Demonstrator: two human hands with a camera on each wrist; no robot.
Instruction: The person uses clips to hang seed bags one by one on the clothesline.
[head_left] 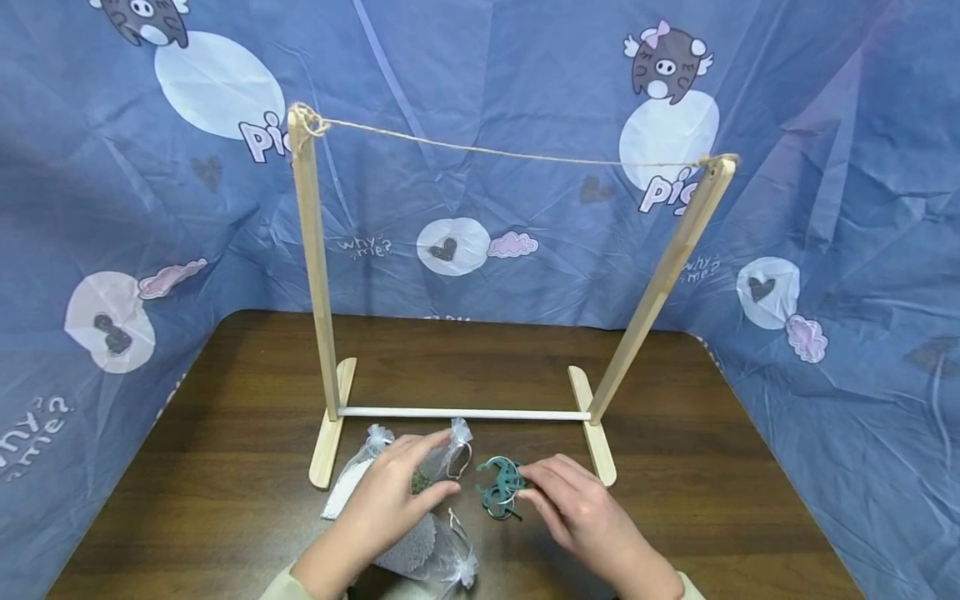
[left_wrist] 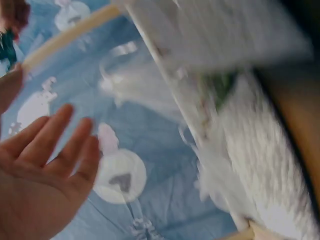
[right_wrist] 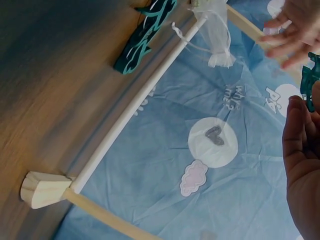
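Observation:
My left hand [head_left: 423, 471] lies with straight fingers over a sheer pouch of dark green bits [head_left: 442, 465]; the left wrist view shows its open palm [left_wrist: 50, 160] beside blurred white pouches [left_wrist: 250, 145]. A pouch of white beads [head_left: 351, 487] lies to its left, and a pouch of grey filling [head_left: 431, 552] under the wrist. My right hand [head_left: 531, 490] pinches a piece of a small heap of teal plastic hooks [head_left: 498, 490]. In the right wrist view a teal piece [right_wrist: 312, 75] shows at my fingertips [right_wrist: 296, 107], and more teal hooks [right_wrist: 144, 36] lie on the table.
A wooden drying rack [head_left: 317, 275] stands on the brown table [head_left: 210, 467], with twine [head_left: 510, 155] strung between its two posts and a white rod [head_left: 461, 413] joining its feet. Blue printed cloth [head_left: 120, 208] walls in the back and both sides.

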